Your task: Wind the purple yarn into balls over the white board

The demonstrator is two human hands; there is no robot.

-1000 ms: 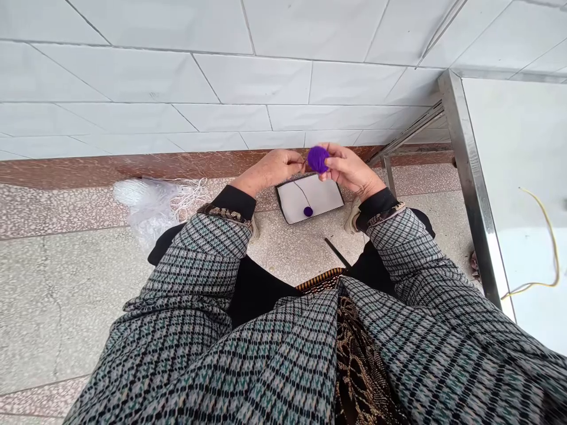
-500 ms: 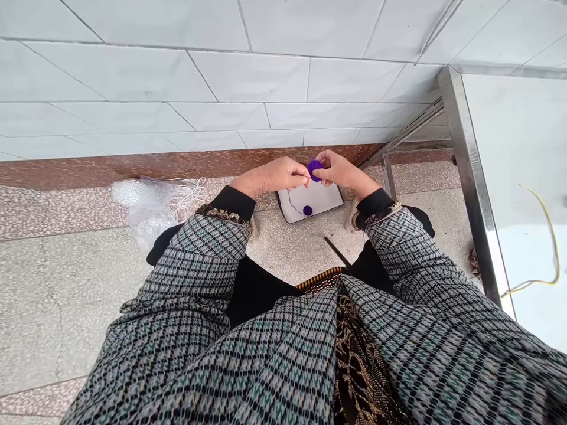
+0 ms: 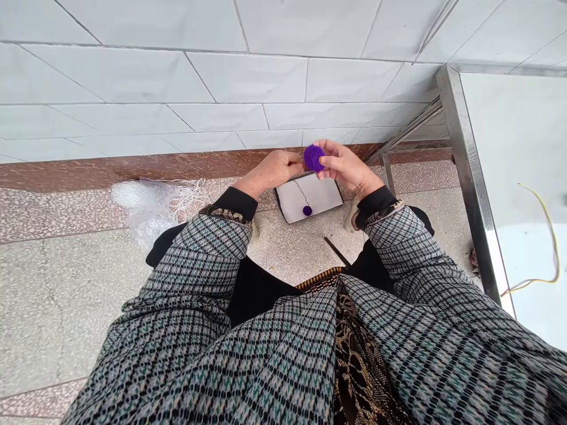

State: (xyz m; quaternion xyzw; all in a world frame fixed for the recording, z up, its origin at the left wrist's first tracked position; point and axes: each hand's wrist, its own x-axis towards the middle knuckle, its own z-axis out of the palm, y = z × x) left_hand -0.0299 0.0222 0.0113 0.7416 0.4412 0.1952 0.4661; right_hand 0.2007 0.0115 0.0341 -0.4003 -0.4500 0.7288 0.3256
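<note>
My right hand (image 3: 339, 162) grips a purple ball of yarn (image 3: 314, 158) between thumb and fingers. Close on its left side, the fingers of my left hand (image 3: 277, 170) are pinched together, near a thin yarn strand (image 3: 303, 190). That strand runs down to a smaller purple ball (image 3: 307, 211), which lies in a shallow white box (image 3: 325, 195) with dark edges. The box rests on the floor below my hands, between my feet. My left fingertips are partly hidden beside the yarn ball.
A clear plastic bag with white cord (image 3: 153, 206) lies on the floor at left. A dark stick-like thing (image 3: 337, 252) is near my lap. At right stands a metal-framed table (image 3: 476, 195) bearing a yellow cord (image 3: 553, 248). The tiled wall (image 3: 261, 77) rises ahead.
My right hand has turned and raised the yarn ball slightly, showing more of it. My left hand has shifted a little left and up. The strand's upper part has moved right.
</note>
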